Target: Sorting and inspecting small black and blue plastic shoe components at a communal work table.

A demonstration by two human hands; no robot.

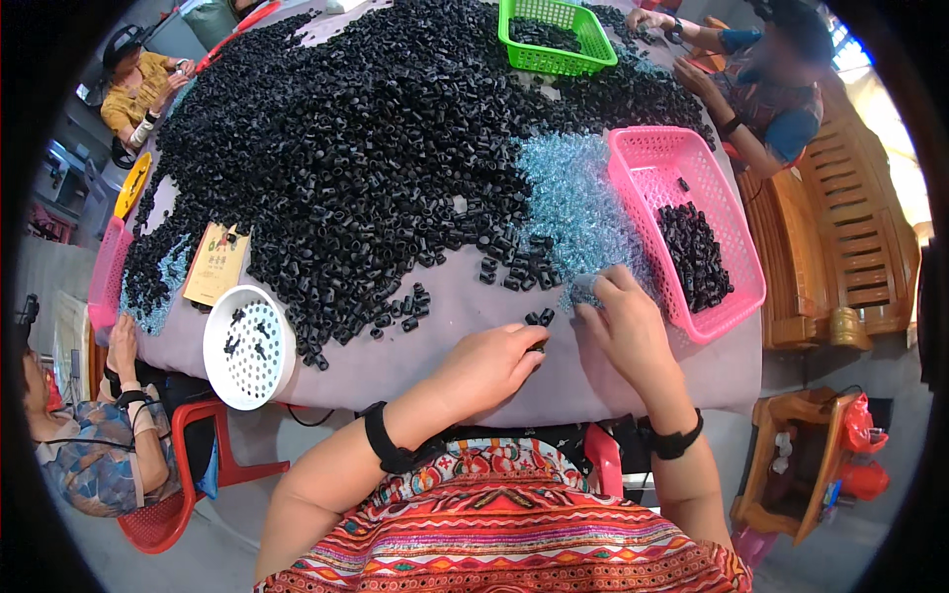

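A huge heap of small black plastic pieces (376,138) covers most of the grey table (425,336). Beside it lies a patch of clear blue pieces (578,203). My left hand (489,364) rests on the table near the front edge, its fingertips closed on a small black piece (537,346). My right hand (625,321) lies just right of it, fingers pinching a clear blue piece (583,287) at the edge of the blue patch. A few loose black pieces (542,317) sit between the two hands.
A pink basket (657,158) holding black pieces stands to the right. A green basket (554,40) is at the far side, a white perforated bowl (247,346) and a tan card (217,262) at the left. Other people sit around the table; wooden benches (850,237) stand to the right.
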